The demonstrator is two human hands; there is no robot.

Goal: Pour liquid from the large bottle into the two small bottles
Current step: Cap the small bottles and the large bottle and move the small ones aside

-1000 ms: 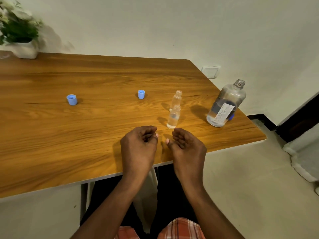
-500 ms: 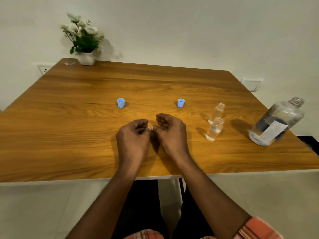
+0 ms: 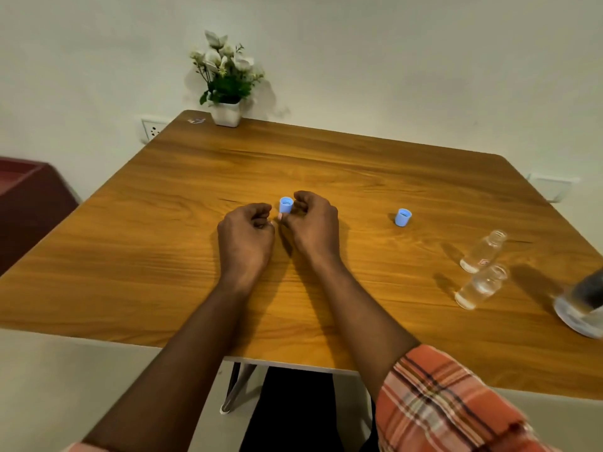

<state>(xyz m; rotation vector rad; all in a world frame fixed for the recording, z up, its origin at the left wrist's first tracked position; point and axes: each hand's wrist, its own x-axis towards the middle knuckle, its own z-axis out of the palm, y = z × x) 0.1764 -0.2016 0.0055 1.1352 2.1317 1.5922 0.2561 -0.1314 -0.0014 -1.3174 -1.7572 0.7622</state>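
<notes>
Two small clear bottles stand uncapped at the right of the wooden table [image 3: 163, 256], the farther one [image 3: 483, 252] and the nearer one [image 3: 482, 286], which holds some clear liquid. The large clear bottle [image 3: 584, 305] is cut off by the right edge. One blue cap [image 3: 286, 204] stands mouth up at mid-table. My right hand [image 3: 313, 223] is curled against it, with thumb and forefinger on either side. My left hand [image 3: 246, 231] lies curled beside the right hand and holds nothing. A second blue cap [image 3: 403, 217] stands alone to the right.
A white pot of flowers [image 3: 226, 86] stands at the table's far edge, with a small scrap [image 3: 195, 120] to its left. A dark red piece of furniture [image 3: 29, 197] is beyond the left side. A wall socket [image 3: 151, 128] sits behind the far left corner.
Both hands slid forward across the table to the left blue cap, and my right hand's fingers closed around it. The view swung left, pushing the bottles toward the right edge.
</notes>
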